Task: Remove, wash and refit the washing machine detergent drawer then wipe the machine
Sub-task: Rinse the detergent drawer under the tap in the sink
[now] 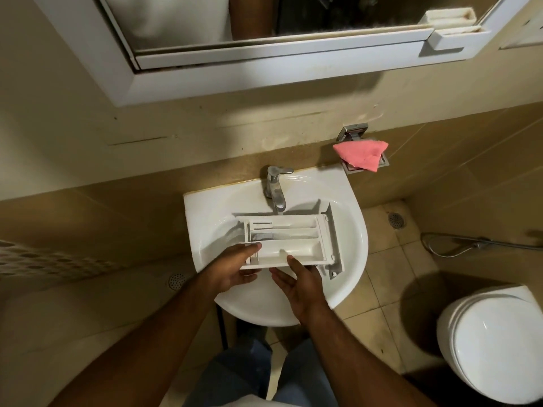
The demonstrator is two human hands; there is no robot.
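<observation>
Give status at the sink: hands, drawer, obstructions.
Left hand grips detergent drawer at near-left corner. Right hand open, fingers on near edge. Drawer over basin, under faucet; no water visible. Nothing in the way.

A white wash basin [346, 230] stands against a beige tiled wall [88, 136], a chrome tap [274, 189] at its back rim; above the basin hangs a white-framed mirror cabinet [264, 69]; right of the basin lies a beige tiled floor [390, 277] with a round drain [396, 220]; further right and nearer, a white toilet [496, 348]; the light is dim and warm.
</observation>
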